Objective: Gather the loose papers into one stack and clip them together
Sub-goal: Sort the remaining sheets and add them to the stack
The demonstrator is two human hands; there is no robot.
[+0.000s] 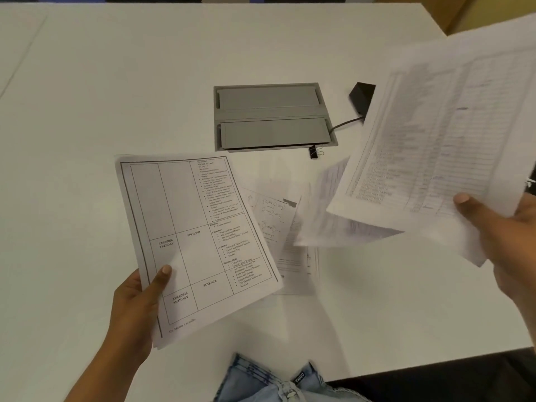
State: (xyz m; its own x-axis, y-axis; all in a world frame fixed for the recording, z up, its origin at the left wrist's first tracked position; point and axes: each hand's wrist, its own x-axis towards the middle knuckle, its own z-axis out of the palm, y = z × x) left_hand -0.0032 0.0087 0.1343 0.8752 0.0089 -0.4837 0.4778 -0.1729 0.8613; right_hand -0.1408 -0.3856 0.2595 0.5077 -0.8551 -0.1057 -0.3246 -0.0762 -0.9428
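My left hand (136, 309) grips the lower left edge of a printed timetable sheet (197, 236), held above the white table (116, 97). Over on the right, my right hand (504, 236) pinches the bottom corner of a lined list sheet (443, 134), lifted and blurred; a second sheet (333, 224) hangs under it. Between my hands, loose papers (278, 227) with diagrams lie flat on the table. A small black binder clip (314, 152) rests on the table just in front of the grey panel.
A grey cable-box lid (272, 117) is set into the table's middle. A black adapter (361, 95) with a cable sits to its right, partly behind the raised sheet. The table's near edge runs along the bottom right, above my denim-clad lap (269, 381).
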